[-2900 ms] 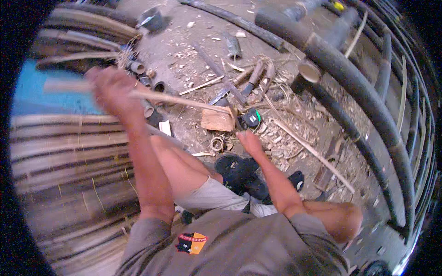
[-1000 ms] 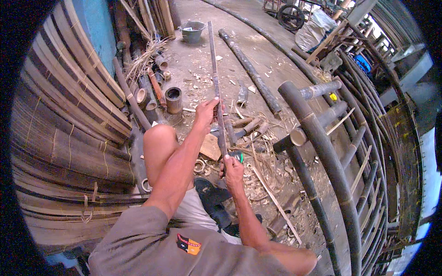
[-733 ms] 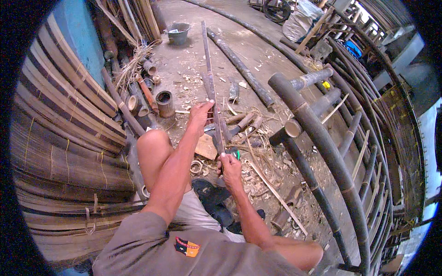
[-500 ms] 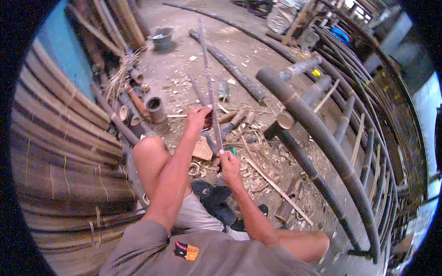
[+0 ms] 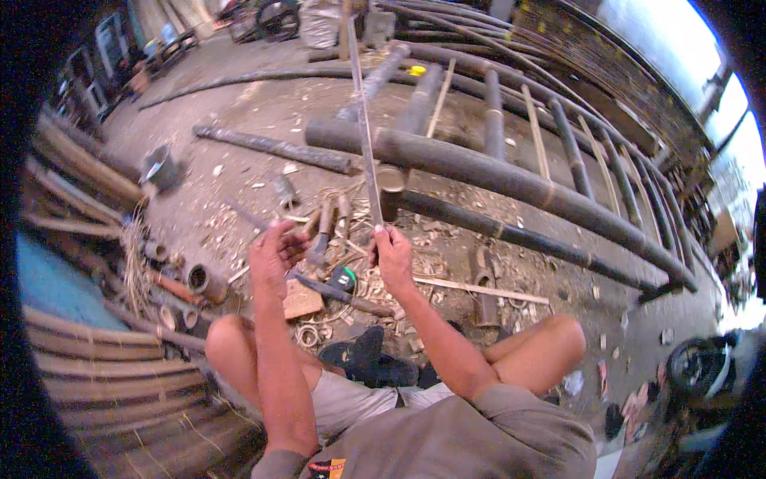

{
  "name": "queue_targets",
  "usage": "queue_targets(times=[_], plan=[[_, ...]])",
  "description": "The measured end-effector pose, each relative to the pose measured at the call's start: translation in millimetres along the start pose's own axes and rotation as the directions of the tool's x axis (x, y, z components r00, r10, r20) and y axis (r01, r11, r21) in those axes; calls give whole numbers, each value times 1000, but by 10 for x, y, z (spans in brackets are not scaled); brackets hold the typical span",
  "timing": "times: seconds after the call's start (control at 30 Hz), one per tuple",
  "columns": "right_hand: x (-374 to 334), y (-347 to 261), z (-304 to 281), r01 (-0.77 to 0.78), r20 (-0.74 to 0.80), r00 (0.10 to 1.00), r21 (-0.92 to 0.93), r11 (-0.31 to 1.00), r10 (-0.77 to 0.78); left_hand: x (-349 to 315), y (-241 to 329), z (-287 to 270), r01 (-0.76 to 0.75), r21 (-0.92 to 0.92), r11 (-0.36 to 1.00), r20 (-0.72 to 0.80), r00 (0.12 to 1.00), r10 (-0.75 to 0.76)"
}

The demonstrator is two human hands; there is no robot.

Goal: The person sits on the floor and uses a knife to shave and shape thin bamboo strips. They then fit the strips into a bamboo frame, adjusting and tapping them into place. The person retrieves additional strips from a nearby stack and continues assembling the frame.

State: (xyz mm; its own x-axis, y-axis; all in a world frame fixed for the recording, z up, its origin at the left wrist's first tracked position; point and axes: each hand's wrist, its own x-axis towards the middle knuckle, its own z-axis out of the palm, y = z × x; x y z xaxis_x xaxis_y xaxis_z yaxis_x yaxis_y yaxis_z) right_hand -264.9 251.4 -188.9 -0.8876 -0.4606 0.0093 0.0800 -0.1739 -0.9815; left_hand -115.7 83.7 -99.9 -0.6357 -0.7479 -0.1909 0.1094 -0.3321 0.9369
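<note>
1. Open room lies between the left hand [image 5: 277, 254] and the right hand [image 5: 392, 255].
2. The long strip [image 5: 364, 128], rising from the right hand, crosses the way ahead.
3. Beyond, the bamboo frame [image 5: 479, 173] blocks the right.
4. Tape measure [image 5: 343, 279] and wooden block [image 5: 305, 302] obstruct below.

We lose the top of the thin strip [image 5: 365, 132], cut off by the upper edge beyond the right hand [image 5: 392, 254], whose curled fingers cover its lower part. The left hand [image 5: 275, 254] is blurred for us; its wrist hides one side of the wooden block [image 5: 306, 302]. Below both hands, the lower edge trims the shirt badge [image 5: 328, 469].
</note>
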Motion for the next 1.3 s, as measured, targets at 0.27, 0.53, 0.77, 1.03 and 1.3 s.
queue_targets(times=[0.27, 0.53, 0.77, 1.03, 1.3], plan=[[314, -382, -674, 107, -324, 945, 158, 982, -51, -122, 192, 272, -68, -86, 994, 44, 996, 72], [321, -478, -806, 95, -404, 913, 328, 940, 48, -221, 310, 459, -118, -165, 979, 101, 986, 135], [137, -708, -1021, 81, -438, 897, 277, 958, 51, -77, 206, 893, -81, -139, 987, 181, 978, 106], [-819, -1940, -1642, 210, -596, 790, 39, 977, -147, 50, 247, 1861, -161, -38, 986, 234, 958, 165], [-843, -2349, -2535, 322, -762, 550, -183, 929, -341, 1082, 110, 2891, -517, 298, 802, 474, 810, 345]])
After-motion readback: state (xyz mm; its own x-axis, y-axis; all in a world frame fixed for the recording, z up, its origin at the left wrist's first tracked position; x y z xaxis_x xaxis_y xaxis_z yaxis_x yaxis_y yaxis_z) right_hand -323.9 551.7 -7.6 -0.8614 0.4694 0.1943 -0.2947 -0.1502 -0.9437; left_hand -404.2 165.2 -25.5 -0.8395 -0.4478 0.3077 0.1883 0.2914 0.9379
